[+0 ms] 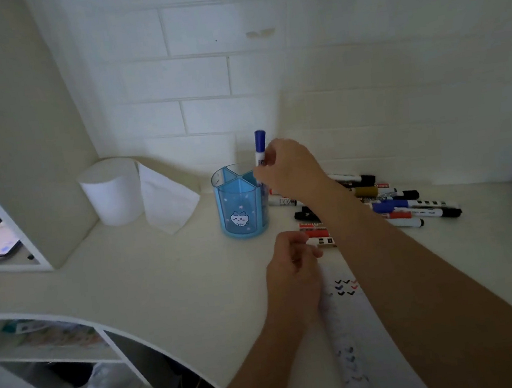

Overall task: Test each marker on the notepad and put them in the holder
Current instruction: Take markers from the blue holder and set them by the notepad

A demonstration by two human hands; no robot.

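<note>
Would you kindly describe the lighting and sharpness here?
Head view: dim, bluish light; the wide lens bows the seams of the tiled wall; the blue marker in the right hand is fairly sharp; the nearest marks on the notepad blur.

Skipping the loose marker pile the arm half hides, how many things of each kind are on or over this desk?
Blue holder: 1
Blue-capped marker, held by the right hand over the holder: 1
Notepad: 1
Paper roll: 1
Loose paper sheet: 1
Total: 5
</note>
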